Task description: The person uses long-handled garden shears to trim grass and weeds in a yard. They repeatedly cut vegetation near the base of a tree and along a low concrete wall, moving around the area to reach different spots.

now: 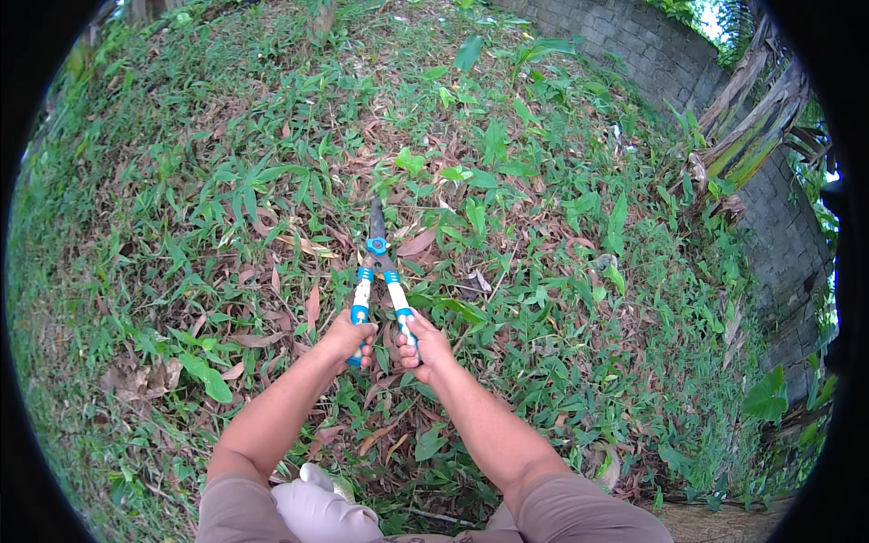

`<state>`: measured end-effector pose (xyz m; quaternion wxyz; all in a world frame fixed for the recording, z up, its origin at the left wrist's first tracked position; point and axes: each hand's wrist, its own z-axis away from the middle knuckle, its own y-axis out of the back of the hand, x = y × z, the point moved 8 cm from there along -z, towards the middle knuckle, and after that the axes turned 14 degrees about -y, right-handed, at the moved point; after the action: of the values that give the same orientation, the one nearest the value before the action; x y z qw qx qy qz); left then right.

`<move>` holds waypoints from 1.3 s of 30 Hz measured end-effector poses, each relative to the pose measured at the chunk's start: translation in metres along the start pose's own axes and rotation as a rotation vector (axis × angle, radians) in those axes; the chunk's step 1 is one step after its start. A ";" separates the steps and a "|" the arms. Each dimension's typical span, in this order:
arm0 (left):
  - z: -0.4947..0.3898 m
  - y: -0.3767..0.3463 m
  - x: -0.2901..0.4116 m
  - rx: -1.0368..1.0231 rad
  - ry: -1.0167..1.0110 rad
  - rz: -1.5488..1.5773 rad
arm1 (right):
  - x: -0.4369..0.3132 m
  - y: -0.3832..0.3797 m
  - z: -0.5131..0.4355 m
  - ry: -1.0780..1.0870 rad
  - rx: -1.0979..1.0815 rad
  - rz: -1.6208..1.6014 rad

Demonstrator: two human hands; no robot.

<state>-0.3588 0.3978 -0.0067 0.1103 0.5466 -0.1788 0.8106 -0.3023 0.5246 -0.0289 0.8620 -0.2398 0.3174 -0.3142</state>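
My left hand grips one handle of a pair of hedge shears, and my right hand grips the other. The handles are white and blue, set a little apart in a narrow V. A blue pivot joins them to dark metal blades that point away from me and look close together. Around the blade tips are low green weeds and dry brown leaves; the tips themselves are blurred among the foliage.
A grey block wall curves along the back right. Banana-like plant stems lean before it. A large dry leaf lies at left. My knee shows at the bottom, and a log-like brown surface at lower right.
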 end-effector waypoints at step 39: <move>0.010 -0.011 0.014 -0.178 0.058 0.100 | -0.054 0.058 0.052 0.027 0.005 0.111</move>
<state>-0.3515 0.4032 0.0113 0.1229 0.5014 -0.2741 0.8114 -0.2761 0.6129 -0.0073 0.8743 -0.2152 0.3412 -0.2701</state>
